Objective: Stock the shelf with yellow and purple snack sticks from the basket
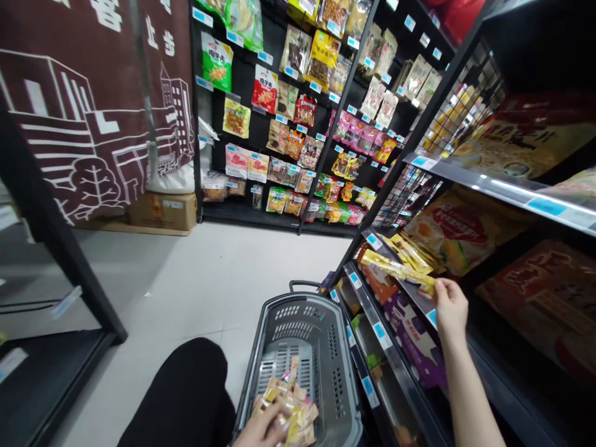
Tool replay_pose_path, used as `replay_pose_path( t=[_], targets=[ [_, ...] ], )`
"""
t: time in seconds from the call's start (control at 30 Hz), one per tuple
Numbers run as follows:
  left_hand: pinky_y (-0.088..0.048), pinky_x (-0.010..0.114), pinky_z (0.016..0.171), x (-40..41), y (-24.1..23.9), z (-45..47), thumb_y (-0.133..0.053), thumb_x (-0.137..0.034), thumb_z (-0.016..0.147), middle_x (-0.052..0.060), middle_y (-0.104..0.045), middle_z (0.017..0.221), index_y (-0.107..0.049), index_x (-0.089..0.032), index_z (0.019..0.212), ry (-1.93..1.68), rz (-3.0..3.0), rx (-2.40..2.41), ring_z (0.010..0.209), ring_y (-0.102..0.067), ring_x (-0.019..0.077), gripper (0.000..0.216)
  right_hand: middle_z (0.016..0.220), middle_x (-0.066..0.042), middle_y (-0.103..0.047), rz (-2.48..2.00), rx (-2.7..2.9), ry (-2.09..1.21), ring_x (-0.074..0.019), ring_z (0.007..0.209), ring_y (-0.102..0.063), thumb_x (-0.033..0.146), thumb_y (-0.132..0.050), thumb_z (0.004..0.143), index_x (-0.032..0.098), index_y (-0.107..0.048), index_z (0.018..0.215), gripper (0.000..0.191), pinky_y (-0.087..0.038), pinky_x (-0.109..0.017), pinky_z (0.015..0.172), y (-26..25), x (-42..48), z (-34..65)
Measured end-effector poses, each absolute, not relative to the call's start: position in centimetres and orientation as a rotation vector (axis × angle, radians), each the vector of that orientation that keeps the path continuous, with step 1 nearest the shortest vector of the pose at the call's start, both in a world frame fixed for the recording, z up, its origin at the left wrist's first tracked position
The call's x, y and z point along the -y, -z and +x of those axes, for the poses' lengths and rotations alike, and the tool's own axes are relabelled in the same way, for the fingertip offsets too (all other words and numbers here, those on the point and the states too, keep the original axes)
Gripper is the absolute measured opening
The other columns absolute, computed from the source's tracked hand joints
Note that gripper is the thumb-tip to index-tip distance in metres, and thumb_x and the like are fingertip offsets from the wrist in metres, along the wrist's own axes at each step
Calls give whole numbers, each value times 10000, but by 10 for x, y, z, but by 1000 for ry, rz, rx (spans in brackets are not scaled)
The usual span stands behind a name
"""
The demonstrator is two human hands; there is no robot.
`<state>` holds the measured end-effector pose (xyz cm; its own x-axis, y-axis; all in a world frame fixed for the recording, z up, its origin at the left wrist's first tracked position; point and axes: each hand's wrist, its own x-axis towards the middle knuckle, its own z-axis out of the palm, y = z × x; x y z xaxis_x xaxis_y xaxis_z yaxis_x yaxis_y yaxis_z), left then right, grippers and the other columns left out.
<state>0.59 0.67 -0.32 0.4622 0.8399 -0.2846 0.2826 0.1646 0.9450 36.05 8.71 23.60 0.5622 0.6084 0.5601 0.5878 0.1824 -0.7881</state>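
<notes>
My right hand point(451, 305) pinches one end of a long yellow stick packet point(393, 267) at the shelf on the right. More yellow stick packets point(412, 251) lie on that shelf just behind it. Low in the picture, my left hand point(266, 426) reaches into a grey plastic shopping basket point(342, 366), its fingers curled at a heap of small tan and yellow packets point(291, 403). Whether the left fingers grip one of them is hard to make out, as they are partly blurred.
Large bags point(454, 230) fill the right shelves, whose metal edge point(507, 192) juts out above my right hand. Hanging snack bags point(265, 90) cover the back rack. A brown printed curtain point(102, 124) and a cardboard box point(162, 211) stand left, beyond the pale floor point(186, 279).
</notes>
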Motion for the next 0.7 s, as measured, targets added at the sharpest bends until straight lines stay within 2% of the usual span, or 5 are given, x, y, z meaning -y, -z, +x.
replay_pose_path(
  t=[0.13, 0.2, 0.27, 0.43, 0.7],
  targets=[
    [-478, 347, 704, -3, -28, 1, -551, -623, 644, 106, -530, 1163, -383, -282, 1235, -820, 812, -640, 937, -558, 240, 703, 731, -12, -582, -1422, 1095, -809, -186, 601, -595, 469, -566, 723, 203, -519, 813, 285, -501, -304, 516, -161, -29, 305],
    [-483, 367, 711, -3, -37, -3, -584, -589, 639, 133, -493, 1216, -356, -272, 1264, -876, 666, -506, 1002, -536, 261, 736, 716, -10, -580, -1448, 1110, -1067, -181, 595, -593, 482, -563, 728, 200, -525, 790, 292, -508, -293, 492, -115, -5, 280],
    [-487, 356, 692, -3, -38, -5, -655, -504, 611, 147, -529, 1176, -436, -224, 1216, -822, 685, -536, 1009, -535, 275, 701, 682, -9, -573, -1476, 1098, -1230, -183, 583, -593, 509, -564, 715, 193, -524, 755, 321, -511, -290, 467, -68, 14, 262],
    [-448, 290, 765, 4, -21, 1, -767, -192, 465, 75, -671, 874, -658, -120, 889, -573, 1226, -972, 856, -588, 213, 443, 606, 15, -538, -1540, 955, -1315, -177, 513, -583, 587, -579, 644, 188, -515, 718, 410, -518, -302, 429, 13, 39, 248],
    [-431, 235, 668, 13, -17, 10, -578, -220, 682, 39, -702, 823, -681, -169, 947, -402, 1735, -1082, 690, -590, 142, 289, 735, -21, -575, -1486, 959, -1321, -195, 634, -591, 513, -667, 600, 172, -571, 836, 426, -548, -315, 468, 17, 37, 238]
  ],
)
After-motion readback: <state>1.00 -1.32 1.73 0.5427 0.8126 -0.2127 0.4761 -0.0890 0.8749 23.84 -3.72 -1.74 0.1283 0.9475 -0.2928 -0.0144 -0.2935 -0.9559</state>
